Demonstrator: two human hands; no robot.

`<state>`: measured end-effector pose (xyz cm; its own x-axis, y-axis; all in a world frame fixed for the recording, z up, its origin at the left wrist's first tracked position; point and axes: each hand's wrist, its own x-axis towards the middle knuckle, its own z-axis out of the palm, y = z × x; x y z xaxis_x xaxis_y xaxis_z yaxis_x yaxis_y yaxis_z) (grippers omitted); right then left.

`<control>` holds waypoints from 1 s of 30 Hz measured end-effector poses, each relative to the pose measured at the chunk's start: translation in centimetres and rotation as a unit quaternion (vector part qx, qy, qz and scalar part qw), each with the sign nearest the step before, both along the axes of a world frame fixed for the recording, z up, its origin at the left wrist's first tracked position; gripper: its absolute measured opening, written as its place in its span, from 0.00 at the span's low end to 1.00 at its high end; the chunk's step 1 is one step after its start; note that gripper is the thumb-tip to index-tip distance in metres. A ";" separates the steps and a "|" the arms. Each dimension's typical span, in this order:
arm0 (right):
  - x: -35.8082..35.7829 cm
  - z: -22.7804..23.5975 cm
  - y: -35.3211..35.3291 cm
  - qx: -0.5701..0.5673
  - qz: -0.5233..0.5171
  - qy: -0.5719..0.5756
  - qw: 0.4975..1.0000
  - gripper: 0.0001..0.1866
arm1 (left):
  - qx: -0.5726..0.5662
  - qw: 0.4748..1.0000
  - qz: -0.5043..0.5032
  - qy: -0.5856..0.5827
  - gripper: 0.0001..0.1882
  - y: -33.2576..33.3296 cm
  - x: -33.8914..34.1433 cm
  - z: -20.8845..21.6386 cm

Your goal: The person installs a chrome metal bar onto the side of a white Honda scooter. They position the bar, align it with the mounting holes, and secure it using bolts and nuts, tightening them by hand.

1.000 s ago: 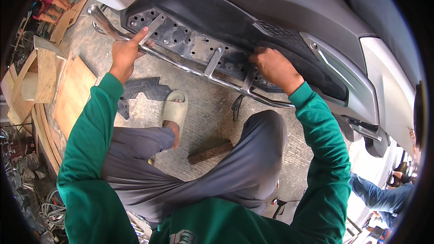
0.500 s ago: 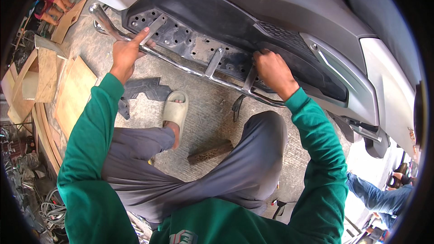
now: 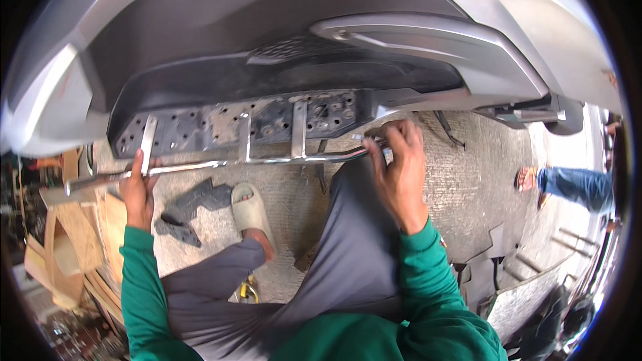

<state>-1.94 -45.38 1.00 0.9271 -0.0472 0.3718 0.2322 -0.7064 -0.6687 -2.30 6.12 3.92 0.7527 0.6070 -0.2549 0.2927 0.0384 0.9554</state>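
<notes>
A chrome tubular side bar (image 3: 221,164) with several flat bracket arms runs along the edge of a black perforated footboard (image 3: 207,126) on a grey scooter. The upper ends of the brackets overlap the footboard's holes. My left hand (image 3: 138,194) is closed round the bar's left part, one finger pointing up along the leftmost bracket. At the bar's right end, my right hand (image 3: 403,170) has its thumb and fingers bent together round the metal, slightly blurred. Whether anything small is also between those fingers is hidden.
Grey and silver body panels (image 3: 428,53) hang over the footboard. Black plastic pieces (image 3: 194,207) lie on the concrete beside my sandalled foot (image 3: 253,217). Wooden boards (image 3: 73,241) lean at the left. At the right are another person's jeans-clad leg (image 3: 575,184) and metal parts.
My view has swung to the right. My right hand has left the footboard near the third bracket and is now at the bar's right end. My left hand keeps its hold.
</notes>
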 end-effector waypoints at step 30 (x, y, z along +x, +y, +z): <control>5.6 1.0 3.1 0.015 0.118 0.041 0.992 0.13 | 0.081 0.994 0.071 -0.018 0.15 -3.5 -0.2 1.2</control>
<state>3.64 -42.30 2.04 0.9408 0.1653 0.2960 0.3327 -0.6176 -0.7126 -2.47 2.59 5.12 0.6629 0.7392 -0.1192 0.2601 -0.0781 0.9624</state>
